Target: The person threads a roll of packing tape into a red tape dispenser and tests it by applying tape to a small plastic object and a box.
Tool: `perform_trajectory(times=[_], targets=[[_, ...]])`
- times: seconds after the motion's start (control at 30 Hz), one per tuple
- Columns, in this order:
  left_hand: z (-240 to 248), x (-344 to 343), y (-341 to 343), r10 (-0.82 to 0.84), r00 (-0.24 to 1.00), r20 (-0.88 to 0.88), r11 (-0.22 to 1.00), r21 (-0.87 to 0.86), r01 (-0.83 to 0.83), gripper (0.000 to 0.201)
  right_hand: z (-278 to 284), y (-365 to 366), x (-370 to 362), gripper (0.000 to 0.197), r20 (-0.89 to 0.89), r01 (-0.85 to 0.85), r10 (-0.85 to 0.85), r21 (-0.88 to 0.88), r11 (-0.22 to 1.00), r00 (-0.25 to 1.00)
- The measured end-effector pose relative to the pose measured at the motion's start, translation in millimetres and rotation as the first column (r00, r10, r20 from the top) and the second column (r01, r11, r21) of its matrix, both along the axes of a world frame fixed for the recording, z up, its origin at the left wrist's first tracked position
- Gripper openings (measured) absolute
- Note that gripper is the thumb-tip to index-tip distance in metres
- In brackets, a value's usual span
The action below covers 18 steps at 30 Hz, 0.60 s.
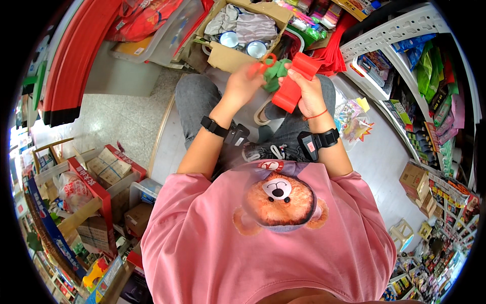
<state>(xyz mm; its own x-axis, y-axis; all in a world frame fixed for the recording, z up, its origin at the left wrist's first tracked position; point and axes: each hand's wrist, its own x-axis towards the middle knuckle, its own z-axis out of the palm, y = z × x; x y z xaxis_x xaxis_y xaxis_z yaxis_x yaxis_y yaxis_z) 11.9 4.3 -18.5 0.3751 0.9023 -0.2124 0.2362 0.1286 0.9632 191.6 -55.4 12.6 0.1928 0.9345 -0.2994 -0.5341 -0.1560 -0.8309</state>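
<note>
My right hand (310,93) is closed round a wide, flat red strip (287,96), folded over, with a fringed far end. To its left, my left hand (245,81) is smeared by motion, its fingers drawn together at a thin red loop (270,61); whether that is a handle or a ribbon I cannot tell. Between the hands, a crumpled green thing (273,76) shows partly behind the red strip. Both hands are held over my lap and knees.
Beyond my hands stands an open cardboard box (225,57) with grey cloth and white-blue cups (256,48). A bundle of red strips (331,50) lies at the far right. Shelves of packaged goods (430,101) line the right; cartons (109,167) crowd the left. A clear plastic packet (353,119) lies beside my right knee.
</note>
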Motion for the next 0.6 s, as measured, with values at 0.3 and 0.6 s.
perform_trajectory(times=[0.3,0.6], targets=[[-2,1,-1,0.053,0.972,0.229,0.997,-0.066,-0.038,0.028,-6,7,7,0.034,0.047,0.057,-0.058,0.014,0.998,0.997],[26,4,0,0.329,0.814,0.479,0.883,-0.462,-0.085,0.028,19,-8,-22,0.036,0.006,-0.44,0.44,-0.01,0.898,0.898]])
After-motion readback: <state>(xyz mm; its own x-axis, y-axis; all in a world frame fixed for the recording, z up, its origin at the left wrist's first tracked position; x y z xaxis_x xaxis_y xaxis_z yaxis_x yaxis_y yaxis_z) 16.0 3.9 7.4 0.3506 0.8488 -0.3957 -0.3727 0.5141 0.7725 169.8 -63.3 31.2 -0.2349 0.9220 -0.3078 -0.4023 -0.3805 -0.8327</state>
